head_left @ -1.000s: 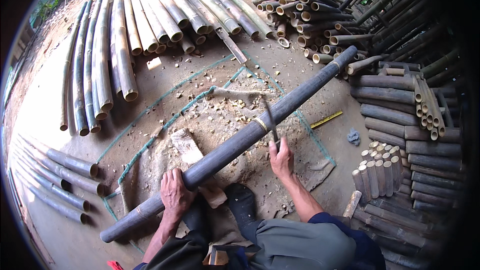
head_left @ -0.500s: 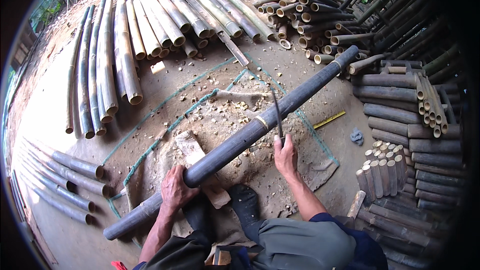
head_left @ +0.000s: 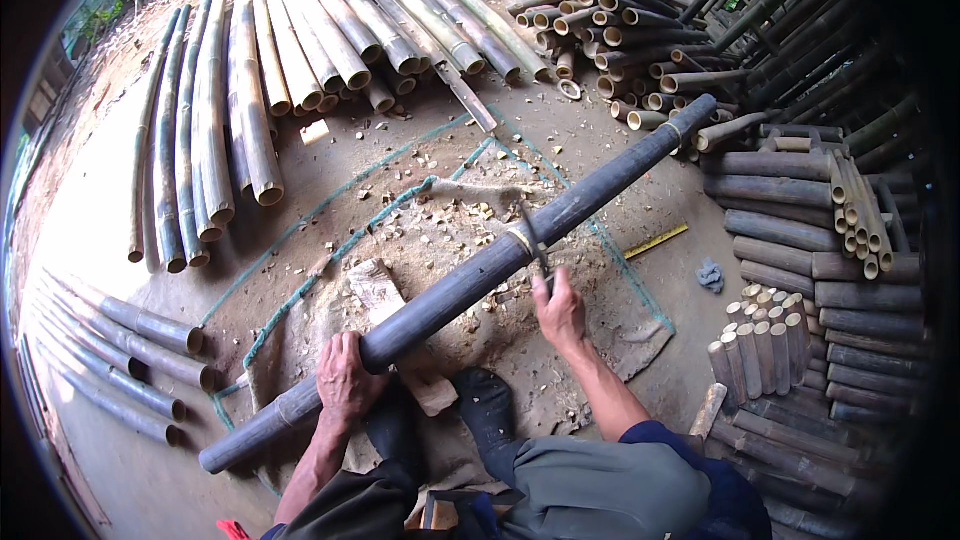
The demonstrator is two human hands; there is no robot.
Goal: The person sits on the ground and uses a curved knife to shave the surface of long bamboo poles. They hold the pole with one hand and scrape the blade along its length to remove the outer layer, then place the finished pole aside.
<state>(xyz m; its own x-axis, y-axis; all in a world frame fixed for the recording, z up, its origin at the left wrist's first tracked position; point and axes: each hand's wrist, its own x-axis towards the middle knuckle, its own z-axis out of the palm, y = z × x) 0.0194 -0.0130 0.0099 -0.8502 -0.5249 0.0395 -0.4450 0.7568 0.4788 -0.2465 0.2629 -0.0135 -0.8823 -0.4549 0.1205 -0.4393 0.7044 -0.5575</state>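
- The right hand (head_left: 560, 312) has its fingers clamped on the handle of a blade (head_left: 534, 233); the blade rises toward 11 o'clock from the fist and meets the pole at its pale ring.
- The left hand (head_left: 345, 377) has its fingers wrapped over the pole (head_left: 470, 280), gripping it near the low end.
- The pole is dark bamboo, running from 8 o'clock by the left hand up to 2 o'clock, where its far end lies beside the cut stubs.
- Under the pole, just at 1 o'clock of the left hand, sits a wood block (head_left: 385, 305); the pole rests across it.
- A dark shoe (head_left: 487, 410) stands between the two forearms, on a sack cloth (head_left: 560, 380) strewn with chips (head_left: 470, 220).
- At 3 o'clock of the right hand stands a bundle of short upright bamboo pieces (head_left: 760, 335); a yellow stick (head_left: 655, 240) lies at 2 o'clock.
- Long pale bamboo poles (head_left: 240, 110) lie on the floor at 10 to 12 o'clock, dark stacked ones (head_left: 790, 230) at 3 o'clock.
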